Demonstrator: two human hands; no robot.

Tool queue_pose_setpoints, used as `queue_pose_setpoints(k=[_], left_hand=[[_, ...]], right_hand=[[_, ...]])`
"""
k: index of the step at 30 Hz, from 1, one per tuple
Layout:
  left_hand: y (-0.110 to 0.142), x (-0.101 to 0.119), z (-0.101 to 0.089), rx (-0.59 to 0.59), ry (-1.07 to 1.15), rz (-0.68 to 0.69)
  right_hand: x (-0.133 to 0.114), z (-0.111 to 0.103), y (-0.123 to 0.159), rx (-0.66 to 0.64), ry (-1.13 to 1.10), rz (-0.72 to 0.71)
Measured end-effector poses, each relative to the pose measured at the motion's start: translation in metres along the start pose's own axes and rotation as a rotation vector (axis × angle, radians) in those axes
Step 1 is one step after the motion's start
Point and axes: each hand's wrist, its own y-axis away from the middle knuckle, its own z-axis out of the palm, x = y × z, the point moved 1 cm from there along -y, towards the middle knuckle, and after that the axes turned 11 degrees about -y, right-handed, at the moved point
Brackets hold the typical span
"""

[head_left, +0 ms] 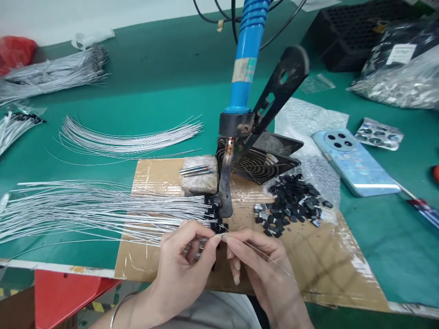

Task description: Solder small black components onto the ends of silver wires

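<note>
My left hand [190, 262] and my right hand [262, 262] meet fingertip to fingertip above the front of the cardboard, each closed in a pinch. A thin pale wire [269, 259] runs from the pinched fingertips across my right hand, down to the right. Fingertips cover whatever else is at the pinch. Just beyond them lies a spread bundle of white wires [164, 208], with small black connectors [213, 214] at the right ends. A blue-handled soldering iron [245, 64] points down in a black metal stand [279, 84], its tip end close above the connectors.
Behind the stand's foot is a black fan [255, 164]. Loose black connector pieces [291, 203] lie to the right on the cardboard [318, 265]. A worn block [199, 183] bears several thin rods. A blue phone [356, 162] is at right; another wire bundle [130, 141] lies back left.
</note>
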Motion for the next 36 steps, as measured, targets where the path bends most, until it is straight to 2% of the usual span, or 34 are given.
queue_pose_setpoints(k=[5,11,18,22,28,31,33,36], left_hand=[[0.001,0.000,0.000,0.019,-0.043,0.021],[0.001,-0.001,0.001,0.030,-0.099,0.066],[0.002,0.000,0.006,0.054,-0.061,0.013],[0.003,0.000,0.011,0.077,0.017,-0.046],[0.004,0.000,0.011,0.028,0.140,-0.126],[0.002,-0.001,0.009,0.010,0.157,-0.159],[0.000,-0.001,0.007,0.013,0.148,-0.181],[-0.003,-0.002,0.005,0.001,0.178,-0.215]], right_hand=[[0.001,-0.005,-0.003,-0.013,0.009,0.011],[0.002,-0.018,-0.009,-0.140,0.073,0.020],[0.010,-0.011,-0.007,-0.103,-0.049,-0.035],[0.018,-0.005,-0.004,-0.036,-0.129,-0.083],[0.027,-0.003,0.000,0.012,-0.141,-0.121],[0.023,-0.012,-0.001,-0.017,0.007,-0.195],[0.013,-0.022,-0.002,0.016,0.220,-0.340],[-0.007,-0.042,-0.006,0.270,0.699,-0.669]])
